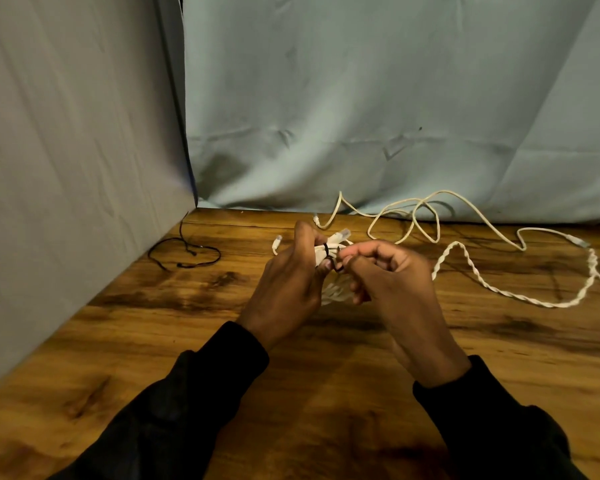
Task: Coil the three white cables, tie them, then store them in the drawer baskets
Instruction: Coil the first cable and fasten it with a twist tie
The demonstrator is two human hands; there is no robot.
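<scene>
Left hand (284, 282) grips the coiled white cable (329, 252), right hand (392, 271) pinches the black tie (333, 261); a slipped pinch could unwind the coil.

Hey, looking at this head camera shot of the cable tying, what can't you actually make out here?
- Coiled white cable, head view: mostly hidden behind the left hand and right hand.
- Black tie: too thin and finger-covered to tell whether it is fastened.
- Twisted white cable: runs off the right edge.
- Drawer baskets: not in view.
- Black cords near the sheet: too small to identify.
</scene>
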